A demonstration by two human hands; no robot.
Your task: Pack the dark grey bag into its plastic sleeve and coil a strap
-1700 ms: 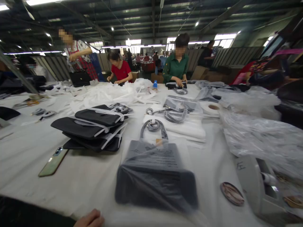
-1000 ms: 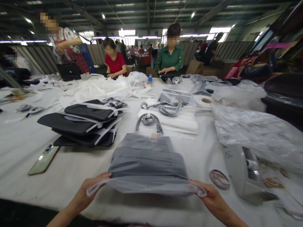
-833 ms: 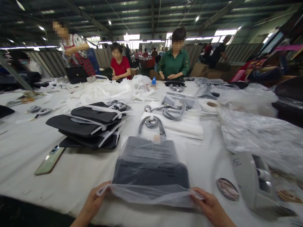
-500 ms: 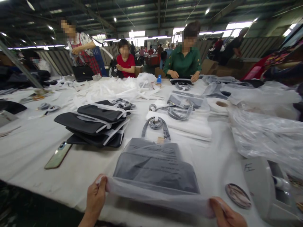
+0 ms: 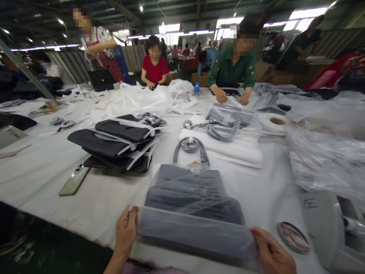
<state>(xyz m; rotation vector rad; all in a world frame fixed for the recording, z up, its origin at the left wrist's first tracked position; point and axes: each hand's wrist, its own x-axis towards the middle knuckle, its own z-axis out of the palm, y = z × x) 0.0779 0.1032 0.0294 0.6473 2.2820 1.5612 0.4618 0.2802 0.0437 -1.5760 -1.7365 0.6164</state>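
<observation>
Here, bagged pouch [image 5: 194, 205] between left hand [image 5: 125, 228] and right hand [image 5: 273, 255]

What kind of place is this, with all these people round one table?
Most likely a factory packing hall for bags. Both hands, left hand and right hand, hold a dark bag in a clear plastic sleeve; more black bags lie stacked, and co-workers handle similar pieces opposite.

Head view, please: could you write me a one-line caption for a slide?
Both hands, left and right, grip the near end of a plastic-bagged dark bag on a white table, co-workers opposite.
</observation>
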